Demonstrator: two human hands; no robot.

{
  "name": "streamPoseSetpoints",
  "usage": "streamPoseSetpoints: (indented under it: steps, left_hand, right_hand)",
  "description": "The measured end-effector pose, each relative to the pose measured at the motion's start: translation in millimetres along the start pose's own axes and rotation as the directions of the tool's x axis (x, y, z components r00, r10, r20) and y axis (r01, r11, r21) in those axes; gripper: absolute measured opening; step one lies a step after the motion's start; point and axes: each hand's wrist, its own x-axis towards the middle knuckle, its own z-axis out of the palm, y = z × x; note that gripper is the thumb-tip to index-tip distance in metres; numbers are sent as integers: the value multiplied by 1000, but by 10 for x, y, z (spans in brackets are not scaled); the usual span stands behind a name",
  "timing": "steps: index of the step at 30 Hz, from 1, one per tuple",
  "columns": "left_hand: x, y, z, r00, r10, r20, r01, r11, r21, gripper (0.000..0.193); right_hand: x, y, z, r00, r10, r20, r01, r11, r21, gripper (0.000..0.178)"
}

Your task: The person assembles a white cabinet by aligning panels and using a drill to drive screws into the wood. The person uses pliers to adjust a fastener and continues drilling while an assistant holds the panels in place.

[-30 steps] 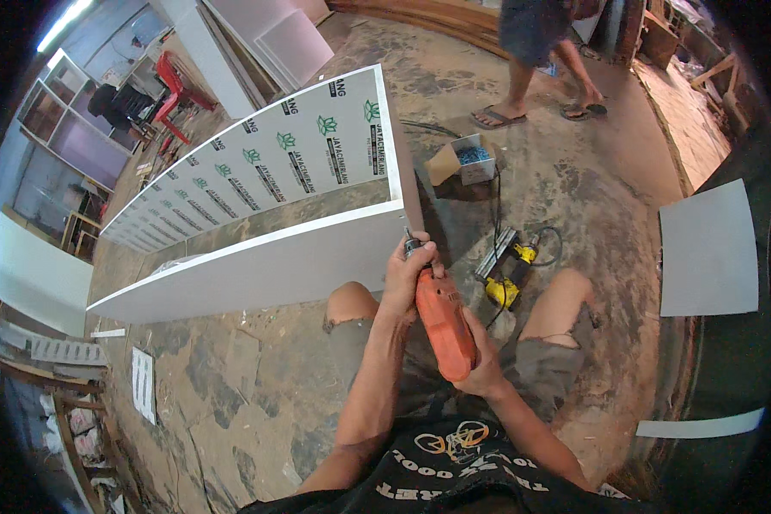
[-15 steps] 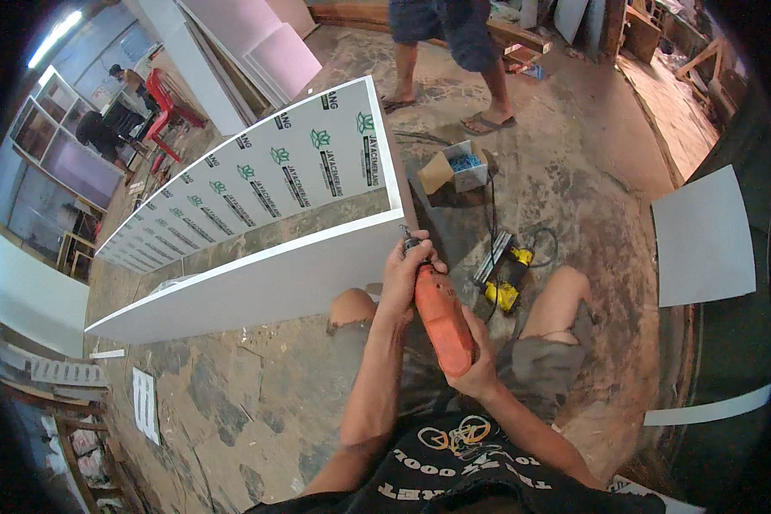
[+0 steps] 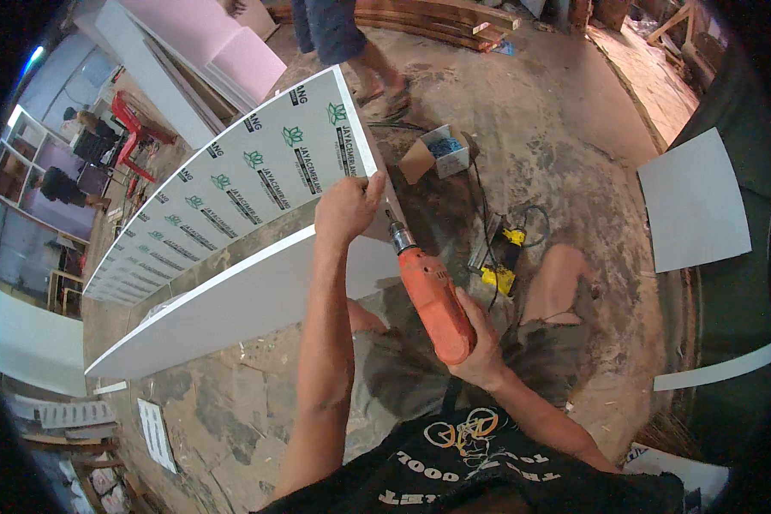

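Observation:
An orange power drill [image 3: 437, 301] is gripped by its rear in my right hand [image 3: 480, 349]. Its dark chuck [image 3: 397, 233] points away from me, up to the near end of a long white board frame [image 3: 257, 295]; whether the bit touches the board cannot be made out. My left hand [image 3: 348, 208] is closed over the top edge of that end, just left of the chuck, with the thumb toward the outer face. The frame's far long board [image 3: 270, 163] has printed film on its inner side.
Right of the frame stand an open carton of blue pieces [image 3: 458, 158] and a yellow-and-black power tool [image 3: 505, 265] with a cord. A person in shorts [image 3: 334, 34] walks beyond the frame. White panels [image 3: 698, 201] lie at right; a red chair [image 3: 133, 128] stands far left.
My left hand has moved from the drill's chuck to the frame's end. The drill has shifted slightly left, its chuck now exposed. The person in shorts has moved left in view.

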Motion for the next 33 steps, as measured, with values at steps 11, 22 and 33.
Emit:
streamPoseSetpoints:
  steps: [11, 22, 33]
  left_hand:
    - [-2, 13, -68, 991, -82, 107, 88, 995, -56, 62]
    - [-22, 18, -62, 996, -66, 65, 69, 996, -52, 63]
    - [-31, 4, -32, 999, -17, 45, 19, 999, -49, 63]
  right_hand:
    - [14, -51, 32, 998, -30, 52, 32, 999, -30, 94]
    - [-92, 60, 71, 999, -38, 10, 38, 999, -25, 94]
    - [-151, 71, 50, 995, -95, 10, 96, 991, -90, 92]
